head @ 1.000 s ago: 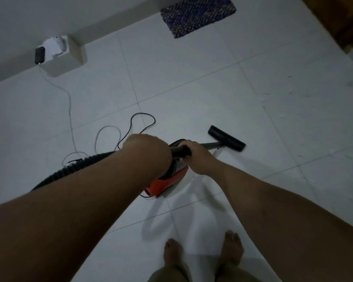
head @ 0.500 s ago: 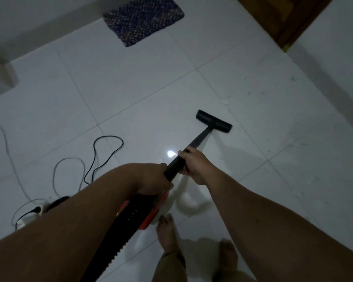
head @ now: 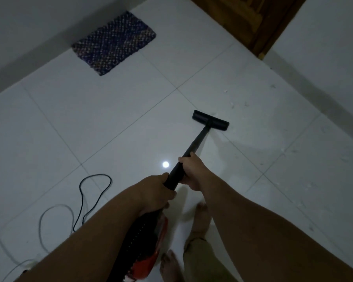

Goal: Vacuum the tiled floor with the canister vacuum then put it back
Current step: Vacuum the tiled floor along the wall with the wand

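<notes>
Feet: bare feet (head: 172,267) stand on the tiled floor (head: 110,129) at the bottom of the view, just beside the canister.
Canister: the red and black vacuum body (head: 149,249) sits low, partly hidden under the left forearm; its ribbed black hose (head: 137,237) runs up toward the hands.
Cables: a black cable (head: 94,192) and a pale cable (head: 55,216) lie in loose loops on the tiles to the left of the canister.
Left hand: left hand (head: 157,192), fingers curled round the lower end of the wand, gripping it.
Right hand: right hand (head: 192,171), fingers wrapped round the wand just above the left, gripping it.
Wand: a straight black tube (head: 198,139) slanting away and to the right, from the hands down to the floor head.
Floor head: a flat, wide black nozzle (head: 210,120) resting on the tile; pale specks of debris (head: 232,104) lie just beyond it.
Mat: a dark woven mat (head: 114,42) by the far wall, well apart from the nozzle.
Door: a brown wooden door (head: 247,19) at the far right corner.
Risk, cables: a backward step could snag a loop and tug the canister or trip the person.
Risk, canister: it sits close to the feet, so a hard pull on the hose could tip it onto the toes.
Risk, debris: dim light may let specks near the wall go unnoticed.
</notes>
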